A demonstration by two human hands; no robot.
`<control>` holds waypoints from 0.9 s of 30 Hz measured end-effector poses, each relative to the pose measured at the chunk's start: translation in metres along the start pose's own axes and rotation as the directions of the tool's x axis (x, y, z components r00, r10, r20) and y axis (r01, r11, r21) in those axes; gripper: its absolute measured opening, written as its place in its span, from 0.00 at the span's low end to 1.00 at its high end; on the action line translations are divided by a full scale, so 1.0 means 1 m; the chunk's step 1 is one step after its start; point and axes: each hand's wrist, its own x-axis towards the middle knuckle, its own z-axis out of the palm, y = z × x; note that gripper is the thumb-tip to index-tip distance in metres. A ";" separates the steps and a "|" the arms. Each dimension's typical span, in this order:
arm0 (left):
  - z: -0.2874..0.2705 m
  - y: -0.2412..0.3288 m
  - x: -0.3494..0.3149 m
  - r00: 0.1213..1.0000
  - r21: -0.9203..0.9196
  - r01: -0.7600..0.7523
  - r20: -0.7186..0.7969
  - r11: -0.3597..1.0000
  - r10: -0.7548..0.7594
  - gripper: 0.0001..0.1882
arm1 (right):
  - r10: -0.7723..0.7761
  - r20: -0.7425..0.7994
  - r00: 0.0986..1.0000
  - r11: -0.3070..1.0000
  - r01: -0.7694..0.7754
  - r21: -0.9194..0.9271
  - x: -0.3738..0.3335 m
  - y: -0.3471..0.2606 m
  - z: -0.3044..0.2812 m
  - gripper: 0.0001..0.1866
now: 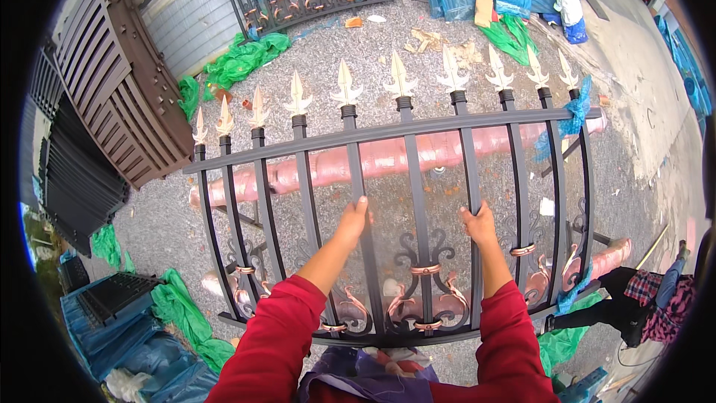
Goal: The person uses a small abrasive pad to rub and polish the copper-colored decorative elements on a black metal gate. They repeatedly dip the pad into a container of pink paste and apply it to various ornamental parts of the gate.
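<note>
Holding fence bars (369, 261) in curled left hand (353, 221) and right hand (481, 225) near edge of pink roll (332, 166), with ground (324, 60) past gold tips (345, 88).

Daylit speckled grey ground (160, 227), pale wall (170, 41) at upper left

A dark metal fence panel (415, 186) is stretching across a long pink-wrapped bar (388, 160), its uprights crossing above it; the view isn't showing whether they are touching. Ten pale-gold spearheads (399, 78) are pointing away beyond the bar. Copper-touched scrollwork (456, 302) is curling on the bar's near side. Blue strips (580, 108) are clinging near the bar's right end and nearer.
</note>
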 end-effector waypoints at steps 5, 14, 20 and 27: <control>-0.015 0.058 -0.080 0.982 -0.059 -0.167 -0.097 0.984 0.161 0.30 | -0.230 -0.042 0.972 0.973 0.229 -0.041 -0.057 -0.104 -0.043 0.14; -0.058 0.102 -0.230 0.719 -0.017 -0.673 -0.253 0.739 0.648 0.24 | -0.496 -0.009 0.868 0.833 0.479 0.275 -0.178 -0.224 -0.083 0.11; -0.059 0.124 -0.313 0.489 -0.019 -0.855 -0.364 0.519 0.793 0.14 | -0.652 -0.092 0.753 0.670 0.629 0.394 -0.213 -0.231 -0.091 0.10; -0.009 0.079 -0.313 0.428 0.058 -0.851 -0.499 0.522 0.753 0.11 | -0.611 -0.110 0.784 0.539 0.514 0.668 -0.185 -0.173 -0.088 0.11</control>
